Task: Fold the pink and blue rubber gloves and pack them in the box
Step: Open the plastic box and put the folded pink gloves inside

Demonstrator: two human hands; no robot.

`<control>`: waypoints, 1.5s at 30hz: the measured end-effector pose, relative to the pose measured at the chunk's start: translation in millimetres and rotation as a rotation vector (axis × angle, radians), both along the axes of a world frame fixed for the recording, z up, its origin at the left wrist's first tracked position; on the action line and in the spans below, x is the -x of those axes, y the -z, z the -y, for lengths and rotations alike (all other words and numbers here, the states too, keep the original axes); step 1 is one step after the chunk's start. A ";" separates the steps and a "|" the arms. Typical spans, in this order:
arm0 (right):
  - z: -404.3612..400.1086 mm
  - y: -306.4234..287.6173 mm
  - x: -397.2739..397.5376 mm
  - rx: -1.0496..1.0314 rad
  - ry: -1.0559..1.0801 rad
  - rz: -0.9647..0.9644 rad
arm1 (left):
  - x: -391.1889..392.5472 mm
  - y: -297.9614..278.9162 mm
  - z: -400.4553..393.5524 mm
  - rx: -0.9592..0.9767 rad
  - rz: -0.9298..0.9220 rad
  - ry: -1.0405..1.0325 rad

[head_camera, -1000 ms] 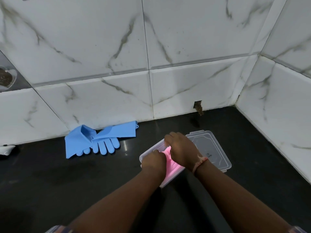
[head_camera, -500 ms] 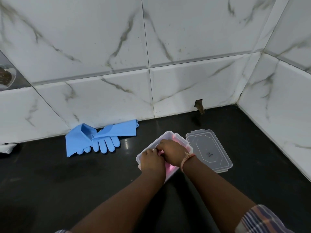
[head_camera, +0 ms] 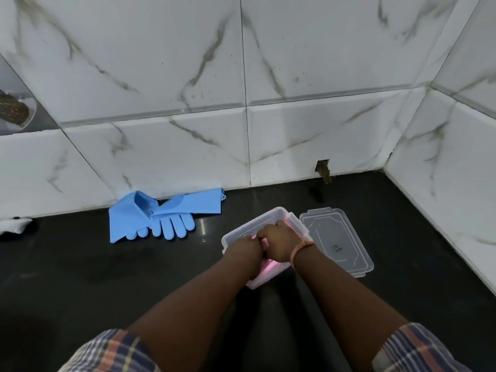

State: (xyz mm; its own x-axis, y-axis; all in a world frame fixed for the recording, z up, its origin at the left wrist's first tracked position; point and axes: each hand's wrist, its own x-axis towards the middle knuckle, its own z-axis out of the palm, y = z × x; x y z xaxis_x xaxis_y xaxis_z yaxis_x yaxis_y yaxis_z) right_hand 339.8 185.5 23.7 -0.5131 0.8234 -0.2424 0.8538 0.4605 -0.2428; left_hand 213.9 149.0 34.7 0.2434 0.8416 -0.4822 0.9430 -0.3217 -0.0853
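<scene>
Pink gloves (head_camera: 269,265): in box (head_camera: 268,218), under both hands, pressed flat to fit. Left hand (head_camera: 243,251), right hand (head_camera: 280,244): curled, gripping pink rubber. Blue gloves (head_camera: 161,216): unfolded, far left of hands. Lid (head_camera: 338,242): just right, off for access.

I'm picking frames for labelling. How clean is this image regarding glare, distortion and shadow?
Head view: wide-angle bending curves the tile lines; a small glare streak on the black counter beside the blue gloves; both hands shade the pink gloves in the box; focus looks sharp.
</scene>
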 end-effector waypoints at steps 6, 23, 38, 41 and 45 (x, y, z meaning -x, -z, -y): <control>-11.0 -31.6 -29.0 0.060 0.087 -0.130 | 14.0 -5.6 2.4 -0.203 -0.021 -0.038; -8.3 -27.7 5.1 0.082 -0.091 0.414 | 14.8 2.3 -1.1 -0.204 -0.114 0.000; -0.5 -8.7 -3.0 0.234 0.284 0.255 | 19.0 0.3 -8.0 -0.285 -0.041 0.066; -4.5 -16.7 0.8 0.203 0.267 0.262 | 34.6 -7.5 -10.0 -0.365 0.026 0.071; -5.9 -38.3 27.5 0.059 0.276 0.261 | 52.6 -5.2 -2.6 -0.441 0.282 -0.039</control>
State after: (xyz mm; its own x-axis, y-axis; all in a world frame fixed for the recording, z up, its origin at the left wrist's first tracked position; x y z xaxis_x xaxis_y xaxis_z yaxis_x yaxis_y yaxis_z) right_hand 312.4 191.4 62.0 -0.1884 0.9026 -0.3870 0.9804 0.1961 -0.0199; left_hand 161.3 151.7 39.9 0.2767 0.9609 -0.0003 0.9595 -0.2763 0.0546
